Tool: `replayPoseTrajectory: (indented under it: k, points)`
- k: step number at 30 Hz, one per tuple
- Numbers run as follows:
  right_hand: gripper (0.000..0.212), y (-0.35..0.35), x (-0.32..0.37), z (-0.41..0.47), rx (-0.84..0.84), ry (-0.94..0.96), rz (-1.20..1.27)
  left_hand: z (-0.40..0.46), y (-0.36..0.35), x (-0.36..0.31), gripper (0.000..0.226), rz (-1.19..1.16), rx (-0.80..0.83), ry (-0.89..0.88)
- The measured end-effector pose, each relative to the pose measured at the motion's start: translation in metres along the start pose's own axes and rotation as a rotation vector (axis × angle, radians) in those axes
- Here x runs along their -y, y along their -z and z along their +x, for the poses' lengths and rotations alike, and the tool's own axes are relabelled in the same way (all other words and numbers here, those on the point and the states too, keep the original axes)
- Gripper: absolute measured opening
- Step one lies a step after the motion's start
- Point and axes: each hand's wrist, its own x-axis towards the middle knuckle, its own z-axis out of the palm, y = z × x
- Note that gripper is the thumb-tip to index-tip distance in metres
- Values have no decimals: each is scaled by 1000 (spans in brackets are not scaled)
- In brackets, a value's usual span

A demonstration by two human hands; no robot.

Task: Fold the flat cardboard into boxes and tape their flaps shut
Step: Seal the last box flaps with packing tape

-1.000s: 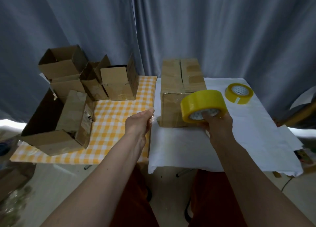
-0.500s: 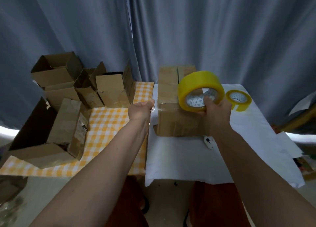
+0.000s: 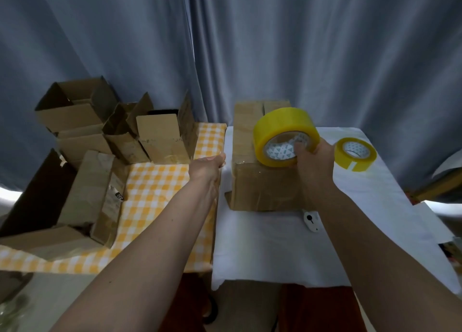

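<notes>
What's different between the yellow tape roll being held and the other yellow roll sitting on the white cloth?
The held tape roll looks wider and thicker with tape; the second roll looks smaller and thinner. The held tape roll is gripped in the right hand above the closed cardboard box, tipped on edge; the second roll lies untouched on the white cloth. Both are yellow, with white patterned cores.

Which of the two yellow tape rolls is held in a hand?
The larger roll, gripped by the right hand above the closed box; the smaller roll lies untouched on the white cloth.
</notes>
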Motion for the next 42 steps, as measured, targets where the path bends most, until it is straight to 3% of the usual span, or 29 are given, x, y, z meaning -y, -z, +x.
replayPoseTrajectory:
  k: [13, 18, 25, 26, 28, 30, 31, 36, 42]
  points:
    - [27, -7, -24, 0, 23, -25, -134, 10, -5, 26, 20, 10, 11, 132]
    - [26, -8, -27, -4, 26, -11, -144, 8, -19, 42, 31, 89, 16, 60]
    - [34, -7, -29, -4, 37, -15, -173, -1, -20, 50, 49, 645, 29, -88]
    - [32, -7, -29, -4, 45, -17, -178, -2, -15, 50, 49, 718, -14, -177]
    - [28, -8, -29, -4, 50, -17, -187, -13, -7, 51, 56, 775, -49, -535]
    - [25, -8, -28, -6, 41, -14, -170, -24, -5, 56, 61, 897, 108, -907]
    - [26, -8, -28, -7, 40, -16, -167, -26, -5, 60, 67, 1027, 186, -1000]
    - [38, -8, -31, -12, 71, -34, -149, -24, 2, 71, 87, 1460, 189, -1008]
    - [29, 16, -28, -6, 14, 7, -159, -27, 9, 73, 95, 1556, 190, -1009]
